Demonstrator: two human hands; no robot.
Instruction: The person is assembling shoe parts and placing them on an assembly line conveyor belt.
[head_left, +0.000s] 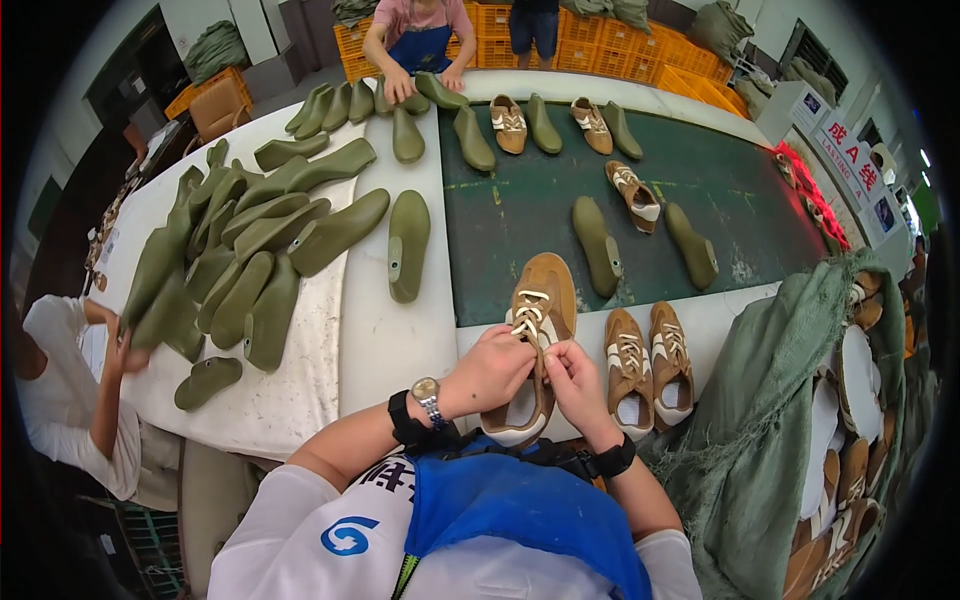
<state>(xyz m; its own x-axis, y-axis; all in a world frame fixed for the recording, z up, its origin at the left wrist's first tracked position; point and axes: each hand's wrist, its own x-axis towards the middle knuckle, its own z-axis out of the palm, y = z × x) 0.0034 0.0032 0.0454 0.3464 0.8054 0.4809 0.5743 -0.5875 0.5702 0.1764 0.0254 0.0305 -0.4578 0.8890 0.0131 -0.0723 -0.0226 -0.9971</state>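
A brown sneaker (548, 275) with white laces (530, 312) is in front of me at the table's near edge, toe pointing away. My left hand (488, 372) is over its opening, fingers closed at the top of the laces. From the other side my right hand (578, 380) pinches at the same spot with thumb and forefinger. The lace ends are mostly hidden by my fingers. Just right of my right hand stand two matching sneakers, a nearer-left one (627, 350) and one beside it (670, 345).
Green shoe lasts (340, 230) are heaped on the white table at left. More lasts (595, 240) and sneakers (632, 195) lie on the dark green belt (540, 220). A green sack (740, 400) of shoes bulges at right. Co-workers handle lasts at left and at the far side.
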